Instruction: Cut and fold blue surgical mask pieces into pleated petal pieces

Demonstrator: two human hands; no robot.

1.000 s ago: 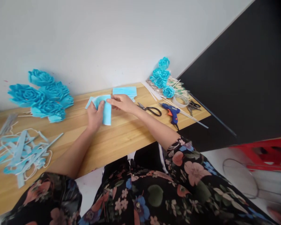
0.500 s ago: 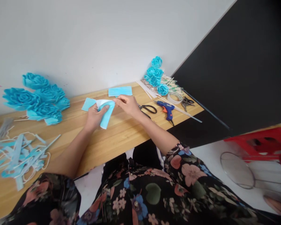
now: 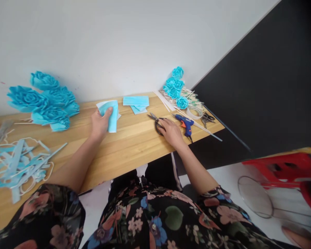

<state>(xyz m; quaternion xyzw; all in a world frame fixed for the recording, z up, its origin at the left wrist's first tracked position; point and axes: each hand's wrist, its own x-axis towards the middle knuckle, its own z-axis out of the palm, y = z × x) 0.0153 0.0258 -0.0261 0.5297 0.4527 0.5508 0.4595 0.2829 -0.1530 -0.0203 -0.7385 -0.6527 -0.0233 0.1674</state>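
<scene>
My left hand (image 3: 100,122) is closed on a folded light-blue mask-like sheet (image 3: 113,119), the thumb pressed over its front and a pale layer showing behind. Over on the right, my right hand (image 3: 171,130) has its fingers on the black handles of a pair of scissors (image 3: 156,121), which lie on the wooden table with blades pointing left and away. Behind, between the hands, another pleated blue sheet (image 3: 136,100) lies over smaller blue pieces (image 3: 139,109).
Blue handmade flowers (image 3: 52,98) stand at the left, with cut strips and white loops (image 3: 23,162) in front. More flowers (image 3: 174,86) rest on sticks at the right. A blue glue gun (image 3: 184,122), a tape roll (image 3: 194,112) and pliers (image 3: 207,119) lie near the right edge.
My right hand has left the sheet and moved right onto the scissors. The left hand has shifted slightly left and away with the sheet, and the small blue pieces are now uncovered.
</scene>
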